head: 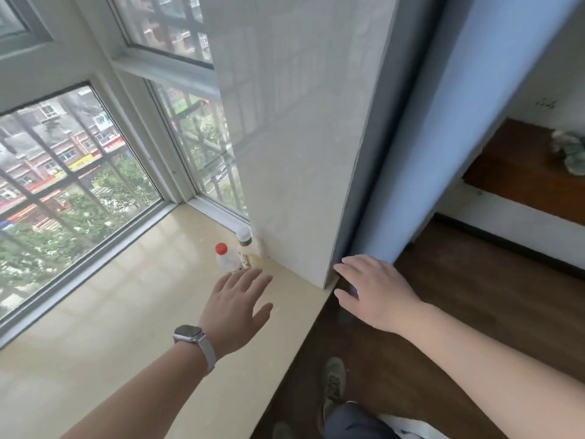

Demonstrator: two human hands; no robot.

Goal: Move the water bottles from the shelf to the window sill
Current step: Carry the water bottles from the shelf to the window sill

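Observation:
Two water bottles stand upright on the beige window sill (126, 312), tucked against the white wall. One is clear with a red cap (225, 259). The other has a white cap and a green-banded label (245, 247) and stands just behind it. My left hand (235, 307), with a watch on the wrist, hovers over the sill just in front of the red-capped bottle, fingers spread and holding nothing. My right hand (375, 291) is flat and open beside the wall's lower corner, past the sill's edge. No shelf is in view.
Large barred windows (72, 172) border the sill at left and back. A white wall slab (304, 137) and blue curtain (421, 137) rise on the right. Dark wooden floor (474, 312) and a wooden step (522, 172) lie to the right; my shoe (334, 384) is below.

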